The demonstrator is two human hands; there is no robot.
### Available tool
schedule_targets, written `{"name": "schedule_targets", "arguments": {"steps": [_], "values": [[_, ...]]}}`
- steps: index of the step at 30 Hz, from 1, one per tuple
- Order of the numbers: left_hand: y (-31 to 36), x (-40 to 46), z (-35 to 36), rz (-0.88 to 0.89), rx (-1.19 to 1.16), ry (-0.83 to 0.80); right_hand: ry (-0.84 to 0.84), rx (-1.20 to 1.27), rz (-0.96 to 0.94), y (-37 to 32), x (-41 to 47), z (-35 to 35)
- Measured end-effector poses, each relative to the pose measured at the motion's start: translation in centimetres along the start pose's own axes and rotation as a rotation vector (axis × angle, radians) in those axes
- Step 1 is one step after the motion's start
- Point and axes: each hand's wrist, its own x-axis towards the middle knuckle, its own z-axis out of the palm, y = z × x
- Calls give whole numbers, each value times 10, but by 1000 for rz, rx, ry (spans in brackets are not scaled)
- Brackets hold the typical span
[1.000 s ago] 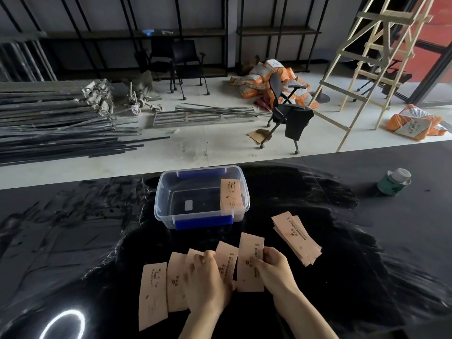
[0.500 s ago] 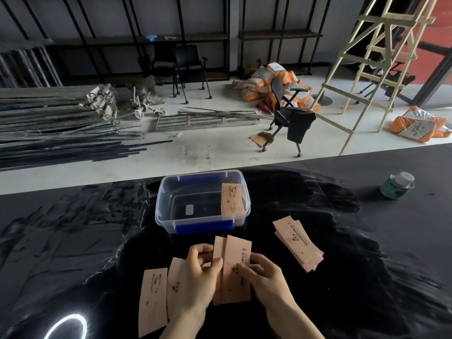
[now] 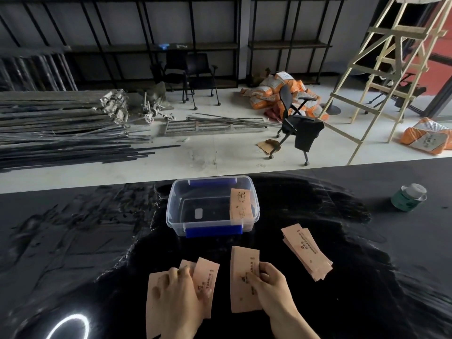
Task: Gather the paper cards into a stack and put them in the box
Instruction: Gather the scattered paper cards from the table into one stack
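Observation:
Tan paper cards lie on a black table. My right hand (image 3: pixel 267 283) pinches a small stack of cards (image 3: pixel 242 270) near the table's front. To its left my left hand (image 3: pixel 179 298) presses flat on several overlapping cards (image 3: pixel 206 275). Another loose pile of cards (image 3: pixel 305 253) lies to the right. Behind them stands a clear plastic box (image 3: pixel 175 209) with blue clips; one card (image 3: pixel 241 204) leans inside against its right wall.
A green tin (image 3: pixel 408 198) with a white lid stands far right on the black table (image 3: pixel 73 241). A ring light reflects at the front left. Beyond the table's far edge are floor, metal rods, chairs and a ladder.
My hands have drawn apart: the right hand carried its cards a little to the right, while the left hand slid left and gathered the remaining cards under its palm.

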Motion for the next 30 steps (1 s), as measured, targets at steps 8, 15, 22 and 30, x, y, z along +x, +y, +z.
{"name": "schedule_targets", "arguments": {"steps": [8,15,22,30], "values": [[8,-1,-8,-61,-343,-63,-4,5,-3,1,0,9],[18,-5,-13,-79,-944,-126,-42,126,12,3,-2,19],[8,-8,-2,69,-814,-78,-24,60,4,-2,-3,25],[-16,-1,-7,109,30,117,22,64,83,-2,1,23]]}}
